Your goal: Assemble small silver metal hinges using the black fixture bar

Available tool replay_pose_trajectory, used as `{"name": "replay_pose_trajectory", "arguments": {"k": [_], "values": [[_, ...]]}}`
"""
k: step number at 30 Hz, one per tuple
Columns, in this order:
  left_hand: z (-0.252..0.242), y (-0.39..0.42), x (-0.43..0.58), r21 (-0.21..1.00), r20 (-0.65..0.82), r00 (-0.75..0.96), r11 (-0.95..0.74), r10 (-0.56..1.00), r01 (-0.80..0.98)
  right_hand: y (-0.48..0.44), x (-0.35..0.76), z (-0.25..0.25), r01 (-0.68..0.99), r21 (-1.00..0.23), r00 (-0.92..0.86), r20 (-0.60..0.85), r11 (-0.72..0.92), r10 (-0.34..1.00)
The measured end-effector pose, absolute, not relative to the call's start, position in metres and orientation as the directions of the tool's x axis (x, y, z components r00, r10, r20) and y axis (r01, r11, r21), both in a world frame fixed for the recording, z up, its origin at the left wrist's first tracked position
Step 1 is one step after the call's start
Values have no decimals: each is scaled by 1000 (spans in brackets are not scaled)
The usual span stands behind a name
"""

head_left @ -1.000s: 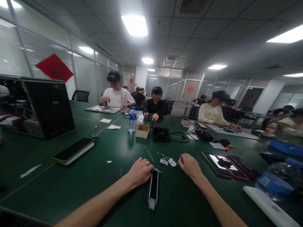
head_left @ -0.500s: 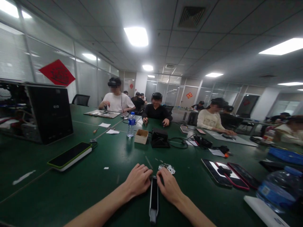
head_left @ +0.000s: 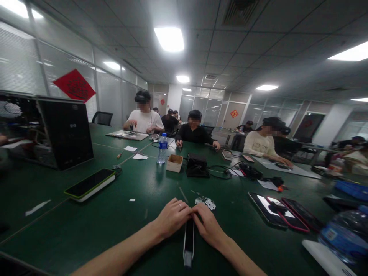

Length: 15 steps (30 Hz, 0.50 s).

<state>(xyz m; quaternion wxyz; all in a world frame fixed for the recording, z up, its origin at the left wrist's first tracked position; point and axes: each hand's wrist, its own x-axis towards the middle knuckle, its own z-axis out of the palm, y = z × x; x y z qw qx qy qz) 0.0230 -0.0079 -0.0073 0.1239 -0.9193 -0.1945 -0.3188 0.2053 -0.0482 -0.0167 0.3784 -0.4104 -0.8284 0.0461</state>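
A narrow black part with a light frame (head_left: 189,242) lies lengthwise on the green table (head_left: 109,214) right in front of me. My left hand (head_left: 173,217) and my right hand (head_left: 207,225) meet at its far end, fingers curled down and pinched on that end. Just beyond my fingertips lie small silver metal hinges (head_left: 206,201). What the fingertips touch under them is hidden.
A phone on a white box (head_left: 89,184) lies at left, an open computer case (head_left: 48,130) behind it. Phones (head_left: 283,212) and a water bottle (head_left: 342,235) sit at right. A small cardboard box (head_left: 174,163), a black device (head_left: 197,166) and another bottle (head_left: 162,148) stand mid-table. Several people work along the far side.
My right hand has moved left from beside the hinges to the far end of the black part, closing up against my left hand. The left hand stayed on that end.
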Motion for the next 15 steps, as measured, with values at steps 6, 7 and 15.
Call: {"name": "replay_pose_trajectory", "arguments": {"k": [6,7,15], "values": [[-10,-4,22,12,634,684,-889,361,458,-49,203,-17,676,-357,-360,603,644,712],[-10,-2,20,64,624,668,-878,407,475,-49,203,-17,695,-348,-345,608,630,716],[-2,12,-1,442,338,664,-735,667,514,-56,231,0,826,-305,-322,433,473,842]]}}
